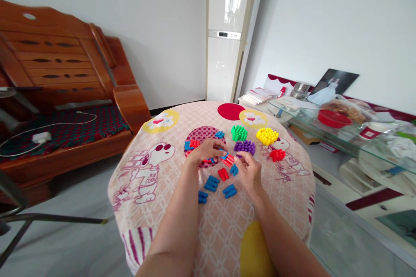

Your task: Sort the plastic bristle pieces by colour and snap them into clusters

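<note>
Between my two hands is a small joined piece of red and blue blocks (228, 159). My left hand (209, 149) grips its left end with closed fingers, and my right hand (248, 166) pinches its right end. Blue blocks (212, 183) and a red block (223, 174) lie just below on the cloth, with another blue block (229, 191) nearer me. Left of my left hand sits a red and blue piece (192, 145). Beyond my hands stand green (239, 133), purple (245, 147), yellow (267, 136) and red (277, 155) clusters of pegs.
The round table has a patterned cloth (175, 212). A wooden bench (58, 65) stands at the left and a white cabinet unit (224, 65) at the back. On the right, a glass shelf (344, 134) holds a red bowl (334, 118), papers and bags.
</note>
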Demonstrator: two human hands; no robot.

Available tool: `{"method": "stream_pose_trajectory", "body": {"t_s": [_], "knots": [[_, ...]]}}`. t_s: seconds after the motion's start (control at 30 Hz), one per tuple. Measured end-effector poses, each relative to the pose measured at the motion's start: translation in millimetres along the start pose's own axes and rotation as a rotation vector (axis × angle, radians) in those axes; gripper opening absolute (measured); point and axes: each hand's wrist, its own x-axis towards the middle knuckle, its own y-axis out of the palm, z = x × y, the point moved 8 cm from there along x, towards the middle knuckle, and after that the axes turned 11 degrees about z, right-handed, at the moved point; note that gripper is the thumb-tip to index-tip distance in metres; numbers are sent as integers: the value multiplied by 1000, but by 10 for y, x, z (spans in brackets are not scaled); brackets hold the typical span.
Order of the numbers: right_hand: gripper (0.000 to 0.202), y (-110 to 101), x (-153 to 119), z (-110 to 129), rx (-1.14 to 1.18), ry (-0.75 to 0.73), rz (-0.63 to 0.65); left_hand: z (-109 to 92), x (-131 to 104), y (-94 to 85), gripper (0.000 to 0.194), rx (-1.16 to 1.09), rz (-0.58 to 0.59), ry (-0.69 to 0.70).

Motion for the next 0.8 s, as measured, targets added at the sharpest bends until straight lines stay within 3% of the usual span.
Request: {"method": "stream_pose_trajectory", "body": {"t_s": [0.17,0.33,0.4,0.5,0.63,0.7,0.8], "knots": [[25,107,44,-18,-72,14,163,-14,68,91,31,107,44,-16],[21,108,33,-62,-70,68,195,-43,93,99,32,109,7,-24],[23,0,46,-128,-22,92,116,-52,71,14,34,90,-70,0],[27,-319,68,-308,-8,141,-107,-34,7,-160,35,42,-215,42],[28,-789,59,-545,-203,237,-338,52,-51,-312,33,14,-317,44],[25,-932,49,-639,-373,338,-335,83,-58,-347,34,-2,-338,44],[21,-1000,37,-753,-597,487,-205,109,-65,-372,37,-24,-359,40]]}}
